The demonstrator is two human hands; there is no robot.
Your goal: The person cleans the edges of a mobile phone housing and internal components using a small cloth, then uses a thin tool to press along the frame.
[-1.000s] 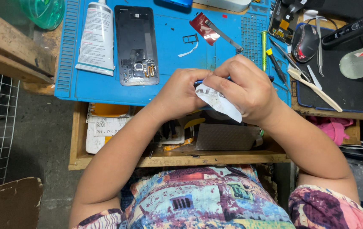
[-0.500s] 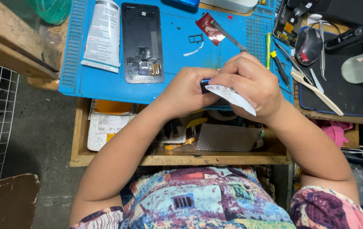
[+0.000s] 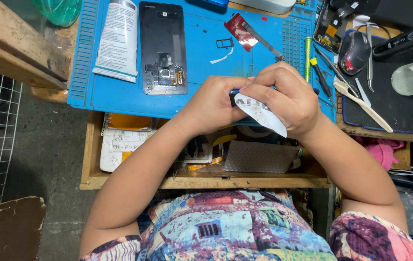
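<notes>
Since the earlier frame my hands have shifted slightly up over the mat, and the peeled strip hangs lower. My right hand (image 3: 284, 99) pinches a white, partly peeled adhesive film strip (image 3: 262, 112) between thumb and forefinger. My left hand (image 3: 213, 106) is curled around a small dark blue-edged device (image 3: 235, 92), mostly hidden, held at the near edge of the blue silicone work mat (image 3: 201, 58). In my judgement, a slow, low-angle pull keeps the film whole. Both forearms angle inward, elbows wide. A black opened phone back (image 3: 163, 46) lies further out.
</notes>
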